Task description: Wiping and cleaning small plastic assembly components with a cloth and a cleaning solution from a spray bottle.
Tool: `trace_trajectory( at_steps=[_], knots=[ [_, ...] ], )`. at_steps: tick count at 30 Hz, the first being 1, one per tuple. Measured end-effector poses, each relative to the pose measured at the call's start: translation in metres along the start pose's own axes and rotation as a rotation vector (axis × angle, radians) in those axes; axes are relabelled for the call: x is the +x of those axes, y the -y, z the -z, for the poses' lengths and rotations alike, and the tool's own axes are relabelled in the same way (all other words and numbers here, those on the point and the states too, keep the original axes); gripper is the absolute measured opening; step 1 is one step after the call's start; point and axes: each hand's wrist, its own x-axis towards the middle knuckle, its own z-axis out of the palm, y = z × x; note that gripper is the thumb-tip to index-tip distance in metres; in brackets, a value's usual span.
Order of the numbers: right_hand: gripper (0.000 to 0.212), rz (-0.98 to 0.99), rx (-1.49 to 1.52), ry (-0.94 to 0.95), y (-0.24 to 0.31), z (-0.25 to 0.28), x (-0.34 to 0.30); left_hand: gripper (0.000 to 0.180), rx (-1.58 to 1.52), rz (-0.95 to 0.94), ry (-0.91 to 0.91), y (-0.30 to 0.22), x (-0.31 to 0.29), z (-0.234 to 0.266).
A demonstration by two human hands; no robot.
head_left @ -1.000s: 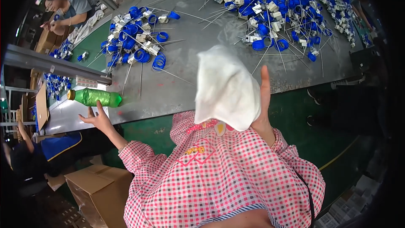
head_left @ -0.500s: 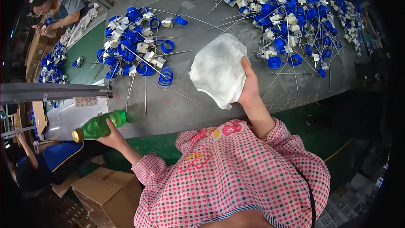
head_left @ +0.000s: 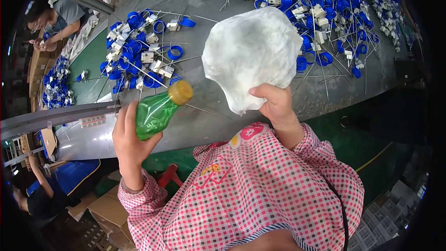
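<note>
A green plastic bottle (head_left: 157,117) with a yellow cap sits in my left hand (head_left: 126,137), fingers wrapped round its body. The bottle is tilted, cap up and to the right, above the near edge of the grey table (head_left: 204,132). My right hand (head_left: 277,103) pinches the lower edge of a white cloth (head_left: 253,49), thumb on top. Raised above the table, the cloth shows greyish smudges and covers part of what lies behind it. The cap is close to the cloth's left side but apart from it.
Blue coiled tubes with white blocks and thin metal rods lie in a pile (head_left: 139,51) at left and a larger pile (head_left: 320,18) at right. A metal rail (head_left: 60,114) juts in at left. One person (head_left: 58,21) works at far left. Cardboard boxes (head_left: 109,209) stand below.
My left hand has lifted the bottle and swung its cap from the left to the upper right, nearer the cloth. The cloth has come up and spread wider in my right hand.
</note>
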Motion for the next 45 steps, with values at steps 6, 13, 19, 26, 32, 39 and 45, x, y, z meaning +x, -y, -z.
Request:
trace_trajectory(
  at_steps=[6,13,19,26,32,39,45],
  knots=[
    [0.056,0.022,-0.373,-0.041,-0.001,0.008,-0.01,0.067,0.089,-0.21,0.148,-0.023,0.037,-0.004],
    [0.055,-0.023,-0.27,0.003,-0.001,0.011,-0.011,0.073,0.237,-0.353,0.197,-0.039,0.059,0.0],
    [0.058,-0.001,-0.225,0.021,0.002,0.005,-0.016,0.078,0.271,-0.354,0.136,-0.048,0.071,0.006],
    [0.06,0.248,-0.712,0.037,0.009,0.017,-0.013,0.078,0.342,-0.303,0.237,-0.047,0.057,0.01],
    [0.01,0.273,-0.492,-0.01,-0.003,0.02,-0.015,0.079,0.312,-0.393,0.243,-0.061,0.057,0.012],
    [0.059,0.269,-0.813,0.1,0.007,0.022,-0.017,0.079,0.342,-0.382,0.116,-0.061,0.069,0.016],
    [0.063,0.3,-0.776,0.055,0.009,0.022,-0.014,0.077,0.322,-0.376,0.259,-0.058,0.053,0.009]
  ],
)
